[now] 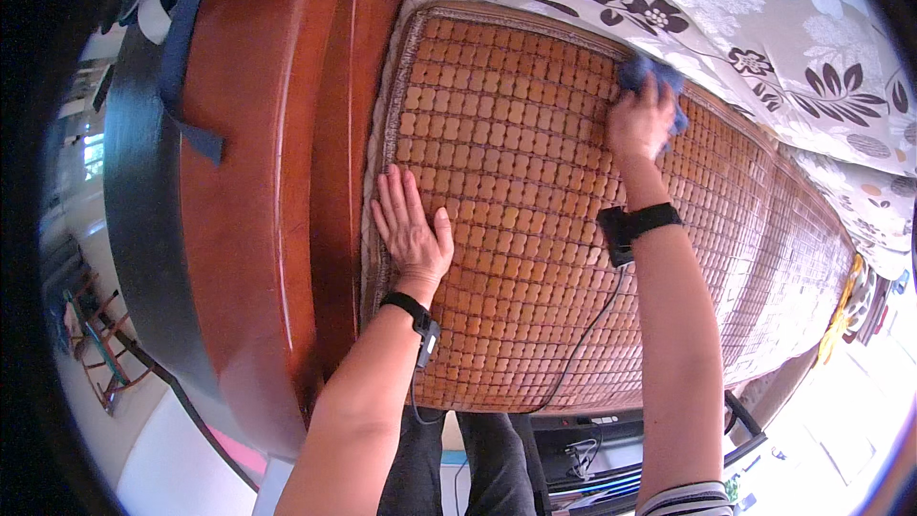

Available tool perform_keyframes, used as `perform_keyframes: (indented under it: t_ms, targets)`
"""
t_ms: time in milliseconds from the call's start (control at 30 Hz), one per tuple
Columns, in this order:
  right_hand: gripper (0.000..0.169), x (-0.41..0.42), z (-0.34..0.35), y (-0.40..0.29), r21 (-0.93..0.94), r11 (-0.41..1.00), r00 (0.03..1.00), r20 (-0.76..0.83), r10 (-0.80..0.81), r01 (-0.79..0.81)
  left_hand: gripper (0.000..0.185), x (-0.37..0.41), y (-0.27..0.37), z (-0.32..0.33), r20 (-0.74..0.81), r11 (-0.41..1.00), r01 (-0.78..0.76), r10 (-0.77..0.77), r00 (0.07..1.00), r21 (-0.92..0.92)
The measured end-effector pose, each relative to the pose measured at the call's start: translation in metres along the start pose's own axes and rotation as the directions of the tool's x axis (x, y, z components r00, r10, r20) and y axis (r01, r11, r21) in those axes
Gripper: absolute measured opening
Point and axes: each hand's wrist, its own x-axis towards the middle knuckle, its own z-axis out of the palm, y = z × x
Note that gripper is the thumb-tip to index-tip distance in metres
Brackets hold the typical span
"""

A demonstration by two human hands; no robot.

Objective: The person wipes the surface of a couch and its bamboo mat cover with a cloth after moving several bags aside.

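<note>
A tile-patterned seat mat (501, 179), made of small brown linked pieces with a fabric border, covers the seat before me. My left hand (412, 226) lies flat with spread fingers on the mat's left edge and holds nothing. Farther off, my right hand (641, 118) presses a blue cloth (648, 75) onto the mat, near its back border. The hand and cloth look slightly blurred. Part of the cloth is hidden beneath my fingers.
Flowered back cushions (688, 21) rise along the mat's far side. On the left runs a polished wooden armrest (243, 179) with a blue strap (193, 132) over it. A thin black cable (591, 333) trails from my right wristband (630, 229) across the mat.
</note>
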Motion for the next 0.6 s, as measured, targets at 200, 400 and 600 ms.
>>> perform_keyframes:
  t_ms: [200, 400, 600]
  targets:
    - [0.056, -0.053, 0.01, -0.134, 0.177, 0.945, 0.93, 0.2, -0.31, 0.277, 0.066, -0.002, -0.005, 0.002, -0.015, 1.0, 0.0, 0.0, 1.0, -0.01]
    - [0.048, -0.062, 0.011, -0.146, 0.275, 0.641, 0.622, 0.164, -0.765, 0.716, 0.066, 0.003, 0.001, 0.003, -0.02, 1.0, -0.014, 0.014, 1.0, -0.023]
    - [0.05, -0.046, -0.024, -0.073, 0.137, 0.603, 0.596, 0.088, -0.798, 0.786, 0.067, -0.003, -0.008, 0.002, -0.011, 1.0, 0.007, -0.007, 1.0, -0.022]
